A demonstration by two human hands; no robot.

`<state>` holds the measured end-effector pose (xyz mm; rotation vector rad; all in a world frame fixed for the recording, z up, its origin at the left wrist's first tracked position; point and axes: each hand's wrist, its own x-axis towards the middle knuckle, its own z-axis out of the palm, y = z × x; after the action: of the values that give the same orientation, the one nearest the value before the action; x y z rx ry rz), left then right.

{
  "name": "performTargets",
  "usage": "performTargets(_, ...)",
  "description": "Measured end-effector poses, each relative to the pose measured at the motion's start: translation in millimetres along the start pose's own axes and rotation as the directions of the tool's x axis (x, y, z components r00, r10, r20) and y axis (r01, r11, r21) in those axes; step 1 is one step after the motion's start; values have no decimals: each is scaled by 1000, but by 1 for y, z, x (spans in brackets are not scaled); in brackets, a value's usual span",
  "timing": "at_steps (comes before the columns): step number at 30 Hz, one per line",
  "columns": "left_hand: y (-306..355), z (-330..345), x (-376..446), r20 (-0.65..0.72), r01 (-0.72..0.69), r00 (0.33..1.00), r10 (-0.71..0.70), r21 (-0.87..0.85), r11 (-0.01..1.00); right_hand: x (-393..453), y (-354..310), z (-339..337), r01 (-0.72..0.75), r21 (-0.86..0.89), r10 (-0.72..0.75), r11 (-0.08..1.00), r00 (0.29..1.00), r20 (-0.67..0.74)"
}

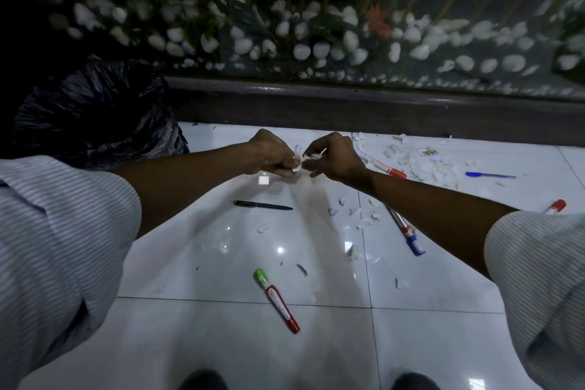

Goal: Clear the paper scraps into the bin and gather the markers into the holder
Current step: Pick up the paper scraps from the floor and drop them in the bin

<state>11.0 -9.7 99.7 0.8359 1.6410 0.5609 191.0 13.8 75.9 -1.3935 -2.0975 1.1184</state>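
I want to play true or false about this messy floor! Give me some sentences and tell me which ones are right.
1. Both hands hold paper scraps. True: the left hand and right hand pinch them together above the floor.
2. The green-capped marker is in the bin. False: it lies on the floor near the person's feet.
3. The bin has a black bag and stands to the left. True.
4. All the scraps are picked up. False: a scrap pile lies to the right.
5. A black pen lies on the floor under the hands. True.
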Motion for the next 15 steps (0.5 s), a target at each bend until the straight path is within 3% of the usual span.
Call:
performTargets(3, 11, -14, -10, -86, -27, 996, 35, 84, 996, 5, -15, -6, 39, 44, -39, 998, 999, -9)
performTargets(8, 25, -50, -37, -188, -164, 968, 167, 31, 986, 18, -52, -12, 109, 108, -103, 988, 993, -65)
performTargets(12, 35, -86, -62, -289, -269, 920, 264, 20, 963, 36, -95, -2, 162, 202, -149, 966, 986, -78)
performTargets(15, 34, -124, -86, -451, -315, 843, 293, 26, 949, 43, -141, 22, 216, 254, -200, 943, 976, -87)
